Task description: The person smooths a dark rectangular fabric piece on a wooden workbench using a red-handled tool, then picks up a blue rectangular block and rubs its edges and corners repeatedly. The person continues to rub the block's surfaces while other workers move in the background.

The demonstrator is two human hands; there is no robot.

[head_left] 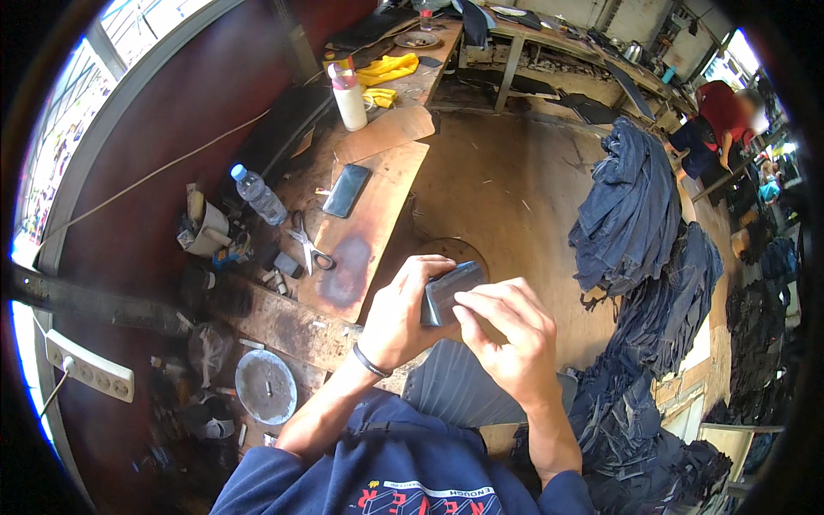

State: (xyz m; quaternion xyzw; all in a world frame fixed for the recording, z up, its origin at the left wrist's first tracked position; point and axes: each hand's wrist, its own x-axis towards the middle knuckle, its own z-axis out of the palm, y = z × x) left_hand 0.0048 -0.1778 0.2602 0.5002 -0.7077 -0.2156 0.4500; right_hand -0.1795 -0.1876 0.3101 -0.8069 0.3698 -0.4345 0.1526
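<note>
My left hand [399, 313] is wrapped round a dark, flat rectangular object [450, 292] with a shiny grey-black face, held up in front of my body. Its exact kind does not show. My right hand [513, 339] has thumb and forefinger pinched at the near right edge of the same object. Below the hands lies a dark striped cloth [455, 386] over my lap. To the left, a wooden board [390, 193] bears a dark smartphone [347, 190] and a pair of scissors [307, 245], the nearest tools to my left hand.
A clear bottle with a blue cap [259, 196], a pink-topped white bottle [349, 101] and a yellow cloth [388, 70] stand or lie leftward. Piled dark denim [631, 206] is on the right. A round metal plate [266, 386] lies lower left. A person [717, 129] bends at the far right.
</note>
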